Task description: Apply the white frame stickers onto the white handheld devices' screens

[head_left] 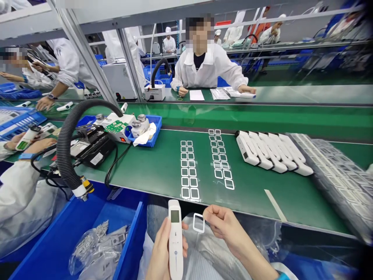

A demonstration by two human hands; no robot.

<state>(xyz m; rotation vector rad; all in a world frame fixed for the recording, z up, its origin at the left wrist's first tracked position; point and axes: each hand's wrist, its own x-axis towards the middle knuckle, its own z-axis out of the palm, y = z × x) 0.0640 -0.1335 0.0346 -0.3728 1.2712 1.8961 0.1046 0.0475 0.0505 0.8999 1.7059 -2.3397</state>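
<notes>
My left hand [163, 247] is wrapped round a white handheld device [175, 243] with a small grey screen, held upright with the screen toward me. Just right of it, my right hand [220, 221] pinches a thin white square frame [198, 223] by its right edge. Device and frame are apart, both in front of the table's near edge. Two groups of similar white frames lie in paired columns on the green table [157, 167], a left group [184, 172] and a right group [218, 144].
Several white devices [269, 151] lie in a row at right, beside stacked trays [335, 167]. A black flexible hose [62, 144] arches over the left side. Below is a blue bin [135, 229] with bagged parts. A person [204, 70] sits opposite; another person's hands work at far left.
</notes>
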